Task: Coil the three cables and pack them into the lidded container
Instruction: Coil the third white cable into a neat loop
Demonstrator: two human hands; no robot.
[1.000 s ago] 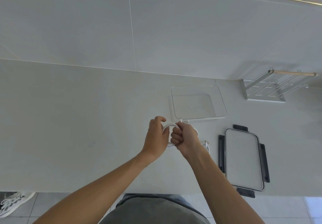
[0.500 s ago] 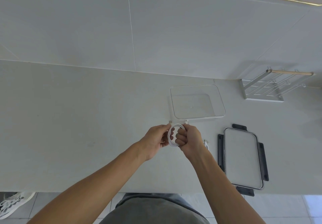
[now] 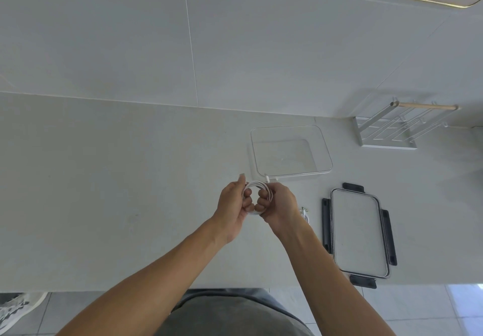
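Coil: a white cable coil [image 3: 257, 192] is held above the counter [image 3: 104, 192] between both hands, just in front of the box.
Left hand [image 3: 234, 206]: fingers curled round the coil's left side, thumb on top.
Right hand [image 3: 278, 206]: fingers curled round the coil's right side; a plug end sticks up past them.
Box [image 3: 322, 150]: clear, open, nothing inside.
Lid [image 3: 359, 233]: flat on the counter, right of the hands, apart from the box.
Second cable [image 3: 305, 214]: partly hidden behind the right wrist.

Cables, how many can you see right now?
2: one white coil gripped in both hands; another lying on the counter right of the right hand. A third may be hidden.
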